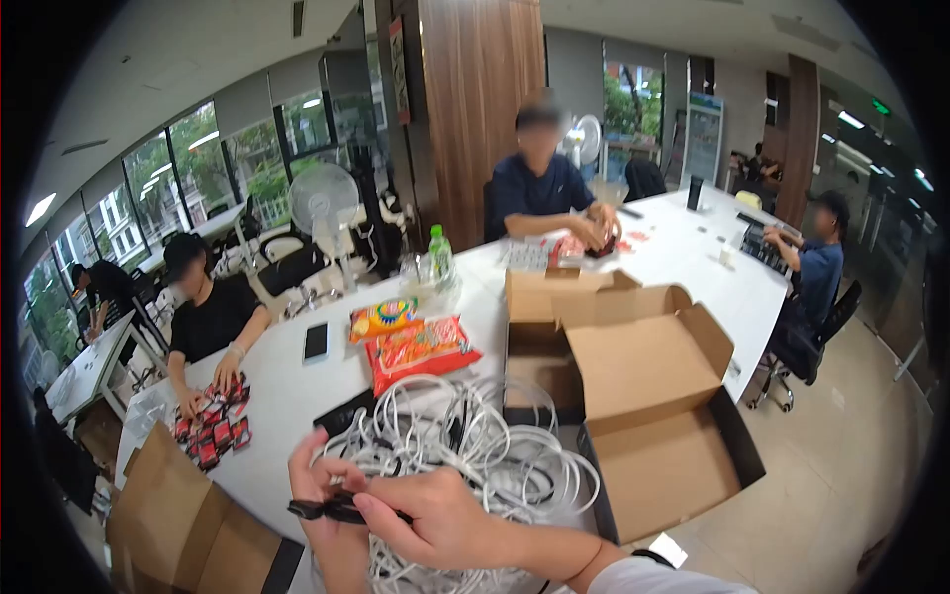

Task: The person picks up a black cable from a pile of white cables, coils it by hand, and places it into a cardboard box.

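Observation:
In front of me, my right hand (435, 520) is closed, its thumb and fingers pinching a bundled black cable (346, 509). My left hand (322, 480) is at the other end of this cable, fingers curled upward around it, and a black end pokes out on the far left side. Both hands hover over a large tangle of white cables (465, 436), which has a few black pieces mixed in. Part of the left palm is hidden behind the right hand.
Open cardboard boxes (658, 475) stand right of the cables, with another box (188, 515) at lower left. Snack bags (421, 353), a phone (316, 343) and a green-capped bottle (438, 255) lie beyond. Seated people (539, 193) handle small items around the white table (287, 396).

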Available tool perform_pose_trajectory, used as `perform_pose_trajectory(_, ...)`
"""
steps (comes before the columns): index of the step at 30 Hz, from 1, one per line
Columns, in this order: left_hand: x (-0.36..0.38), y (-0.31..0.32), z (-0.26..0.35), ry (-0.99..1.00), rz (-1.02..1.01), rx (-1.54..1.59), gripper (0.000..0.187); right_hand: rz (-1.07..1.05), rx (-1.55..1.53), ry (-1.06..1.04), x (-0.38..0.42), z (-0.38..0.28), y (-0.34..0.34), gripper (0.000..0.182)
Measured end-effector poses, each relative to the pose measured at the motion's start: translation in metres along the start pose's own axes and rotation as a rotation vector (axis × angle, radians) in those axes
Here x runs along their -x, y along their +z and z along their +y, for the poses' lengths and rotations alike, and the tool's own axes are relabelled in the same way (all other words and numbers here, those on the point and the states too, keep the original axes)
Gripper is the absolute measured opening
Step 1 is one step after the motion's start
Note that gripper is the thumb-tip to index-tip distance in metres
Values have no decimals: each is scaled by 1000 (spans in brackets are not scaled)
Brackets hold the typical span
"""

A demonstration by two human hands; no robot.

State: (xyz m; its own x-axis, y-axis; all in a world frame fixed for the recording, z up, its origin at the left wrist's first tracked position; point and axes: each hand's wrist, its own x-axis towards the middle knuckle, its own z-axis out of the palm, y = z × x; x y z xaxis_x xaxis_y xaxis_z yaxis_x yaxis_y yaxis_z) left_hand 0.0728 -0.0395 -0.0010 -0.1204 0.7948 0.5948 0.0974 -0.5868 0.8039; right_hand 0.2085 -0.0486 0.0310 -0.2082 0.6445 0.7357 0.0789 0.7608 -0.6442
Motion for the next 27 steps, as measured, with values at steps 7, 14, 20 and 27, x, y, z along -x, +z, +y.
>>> perform_pose_trajectory(7,-6,-6,-4,-56,-7,59,47,3,77,-88,2,0,9,21)
perform_pose_trajectory(14,0,-9,-1,-221,105,148,37,22,-180,-44,4,9,12,26)
perform_pose_trajectory(20,-15,-55,-24,-181,-50,739,30,-263,-229,84,-5,10,-9,54)
perform_pose_trajectory(27,-14,-87,-20,-81,79,1247,30,-550,174,34,-7,39,2,39)
